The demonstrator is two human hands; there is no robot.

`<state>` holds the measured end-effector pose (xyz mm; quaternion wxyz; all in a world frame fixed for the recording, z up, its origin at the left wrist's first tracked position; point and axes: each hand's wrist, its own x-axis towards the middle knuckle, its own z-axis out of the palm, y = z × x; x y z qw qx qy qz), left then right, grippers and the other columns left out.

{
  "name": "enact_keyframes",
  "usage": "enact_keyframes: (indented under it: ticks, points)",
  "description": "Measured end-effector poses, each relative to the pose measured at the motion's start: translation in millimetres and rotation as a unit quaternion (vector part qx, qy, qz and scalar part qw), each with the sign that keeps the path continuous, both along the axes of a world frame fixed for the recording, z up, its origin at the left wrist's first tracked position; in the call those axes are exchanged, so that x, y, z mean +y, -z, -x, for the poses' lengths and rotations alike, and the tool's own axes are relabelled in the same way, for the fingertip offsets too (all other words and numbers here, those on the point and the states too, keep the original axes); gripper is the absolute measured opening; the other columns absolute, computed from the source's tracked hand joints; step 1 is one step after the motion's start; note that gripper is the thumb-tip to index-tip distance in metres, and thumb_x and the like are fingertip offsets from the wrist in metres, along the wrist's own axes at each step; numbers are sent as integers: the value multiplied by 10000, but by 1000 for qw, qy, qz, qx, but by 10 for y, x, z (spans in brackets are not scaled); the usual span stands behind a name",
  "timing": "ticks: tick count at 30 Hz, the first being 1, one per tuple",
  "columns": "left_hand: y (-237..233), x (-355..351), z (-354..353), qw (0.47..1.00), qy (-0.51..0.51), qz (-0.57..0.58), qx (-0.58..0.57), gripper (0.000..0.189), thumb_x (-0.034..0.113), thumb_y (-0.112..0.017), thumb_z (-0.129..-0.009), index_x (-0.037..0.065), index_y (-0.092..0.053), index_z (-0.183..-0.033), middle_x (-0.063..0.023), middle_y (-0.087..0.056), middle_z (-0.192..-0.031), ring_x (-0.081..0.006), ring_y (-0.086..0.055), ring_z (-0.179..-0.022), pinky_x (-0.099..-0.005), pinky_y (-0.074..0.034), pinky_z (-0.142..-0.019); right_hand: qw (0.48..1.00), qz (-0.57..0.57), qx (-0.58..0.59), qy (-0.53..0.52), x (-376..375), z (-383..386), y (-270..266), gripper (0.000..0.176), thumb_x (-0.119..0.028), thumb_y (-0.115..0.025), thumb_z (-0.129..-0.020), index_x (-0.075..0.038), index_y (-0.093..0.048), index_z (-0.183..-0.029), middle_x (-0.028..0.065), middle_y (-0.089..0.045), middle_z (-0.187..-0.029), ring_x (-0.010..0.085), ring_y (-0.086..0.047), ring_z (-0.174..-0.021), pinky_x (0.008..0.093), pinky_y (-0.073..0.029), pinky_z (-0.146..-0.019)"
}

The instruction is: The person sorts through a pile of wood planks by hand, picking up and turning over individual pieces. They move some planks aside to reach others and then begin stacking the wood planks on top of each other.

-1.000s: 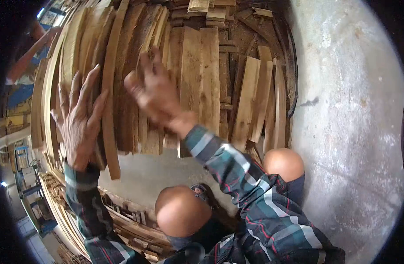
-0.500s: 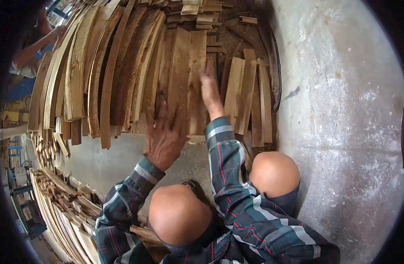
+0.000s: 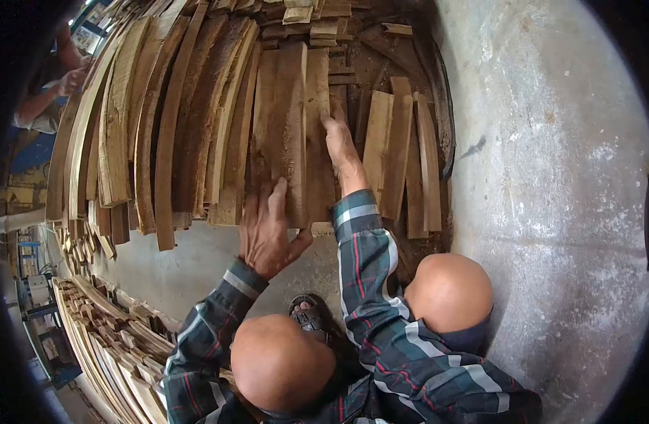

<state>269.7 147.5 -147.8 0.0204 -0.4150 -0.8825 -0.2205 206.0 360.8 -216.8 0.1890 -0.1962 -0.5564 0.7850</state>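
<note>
My left hand (image 3: pixel 268 230) is at the near end of a long brown plank (image 3: pixel 290 134). Its fingers rest on the wood and its thumb is spread to the right, so the hand is open. My right hand (image 3: pixel 340 145) is at the right edge of the neighbouring plank (image 3: pixel 317 131). The thumb lies on top and the other fingers go down over the edge, partly hidden, so it looks closed on that plank. The brown plank overlaps its neighbour slightly and looks a little tilted. Sawdust is on its face.
Rows of long boards (image 3: pixel 155 120) lie to the left, and shorter planks (image 3: pixel 395 148) to the right. A grey wall (image 3: pixel 543 177) runs along the right side. Small offcuts (image 3: pixel 317 25) are stacked at the back. More wood strips (image 3: pixel 119 339) lie lower left. Another person's hand (image 3: pixel 72 81) shows upper left.
The brown plank under my left hand has shifted right and tilted over its neighbour. My left hand has moved slightly down and right; my right hand has moved a little.
</note>
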Motion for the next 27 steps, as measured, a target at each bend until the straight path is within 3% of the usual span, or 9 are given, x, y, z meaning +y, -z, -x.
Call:
enact_keyframes:
  ticks: [2,4,5,7,11,13,17,20,27]
  points:
    - [110,5,30,999,2,-15,40,922,209,-764,-703,43,-341,-1506,-278,-475,-1320,-455,-475,-1174,-540,-396,-1009,998,-64,-4,-21,3,55,113,522,-287,-401,-1044,51,-428,-1440,186,-530,-1421,274,-471,-1313,368,-345,-1102]
    - [140,50,-7,998,-3,8,57,930,208,-736,-734,88,-305,-1549,-278,-439,-1355,-470,-461,-1185,-555,-387,-1020,992,-120,-50,2,-37,167,339,528,-341,-389,-1046,83,-563,-1307,229,-621,-1294,322,-578,-1170,397,-440,-997]
    - [111,95,-58,998,-8,41,56,901,191,-708,-761,112,-303,-1562,-275,-422,-1374,-483,-446,-1212,-558,-382,-1019,990,-136,1,21,-86,122,182,656,-454,-325,-1071,55,-396,-1480,229,-428,-1531,332,-415,-1411,385,-337,-1151]
    - [106,170,-104,997,-4,50,53,835,227,-679,-823,198,-317,-1574,-268,-382,-1409,-497,-410,-1250,-590,-360,-1018,1000,8,-8,2,-145,-37,-186,707,-498,-341,-1069,46,-335,-1520,205,-365,-1569,290,-362,-1437,377,-300,-1169]
    - [179,243,-122,995,-17,85,54,867,327,-720,-812,197,-320,-1571,-257,-382,-1415,-469,-416,-1229,-610,-313,-1045,992,102,-21,-69,-22,48,-116,778,-552,-358,-1053,56,-305,-1534,205,-303,-1603,284,-277,-1489,371,-245,-1205]
    - [166,271,-136,996,-29,69,51,872,338,-722,-809,208,-319,-1570,-250,-373,-1437,-462,-403,-1244,-618,-301,-1048,994,50,-80,-52,-2,106,-40,780,-557,-406,-1037,54,-347,-1518,207,-349,-1580,290,-327,-1464,372,-273,-1187]
    - [143,242,-191,998,-48,39,14,924,357,-743,-781,238,-288,-1576,-192,-335,-1520,-449,-351,-1322,-638,-266,-1081,994,50,-78,-55,100,308,-83,624,-512,-485,-1006,17,-603,-1315,151,-654,-1258,259,-607,-1152,371,-465,-1012]
    - [191,177,-195,999,-47,20,9,972,357,-773,-751,247,-274,-1578,-162,-286,-1587,-426,-296,-1421,-663,-186,-1154,997,23,-58,-45,303,628,323,577,-459,-484,-1004,16,-613,-1305,143,-657,-1253,257,-616,-1133,369,-471,-999]
    - [547,193,-120,997,-34,-62,17,911,320,-708,-804,146,-265,-1581,-266,-217,-1616,-406,-332,-1447,-596,-186,-1196,961,-50,-215,-166,404,666,-274,550,-445,-529,-996,-67,-552,-1395,99,-646,-1269,274,-628,-1107,408,-483,-1011]
